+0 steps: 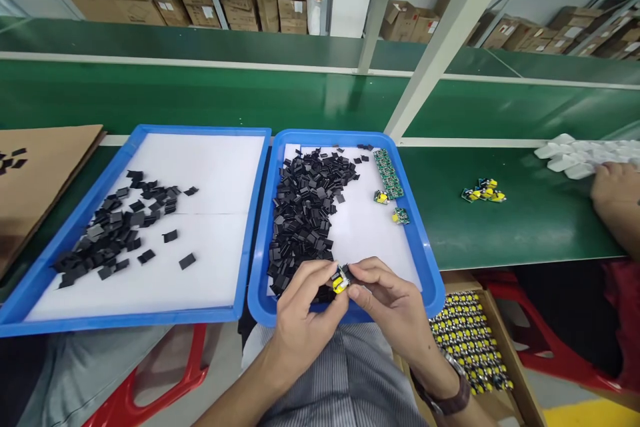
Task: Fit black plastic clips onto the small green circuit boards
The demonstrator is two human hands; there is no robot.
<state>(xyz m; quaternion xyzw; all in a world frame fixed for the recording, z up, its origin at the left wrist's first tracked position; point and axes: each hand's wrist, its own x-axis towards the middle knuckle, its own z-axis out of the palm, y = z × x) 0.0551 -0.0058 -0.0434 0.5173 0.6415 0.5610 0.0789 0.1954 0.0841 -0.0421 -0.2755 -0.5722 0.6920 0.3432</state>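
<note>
Above the front edge of the blue tray (431,273), a small circuit board with a yellow part (341,282) is between both hands. My left hand (307,323) pinches it from the left with thumb and fingertips. From the other side, my right hand (393,303) closes thumb and index finger at its edge, where something black shows; whether that is a separate piece I cannot tell. A heap of small black rectangular pieces (305,213) fills the tray's left side. A green circuit panel (389,173) and two small boards with yellow parts (400,215) lie at its right.
Left stands another blue tray (254,213) with scattered black pieces (117,227). Cardboard (50,180) lies farther left. On the green bench (435,233) sit several yellow-part boards (484,191). Another person's hand (615,197) is near white pieces (590,155). A filled box (473,340) is below right.
</note>
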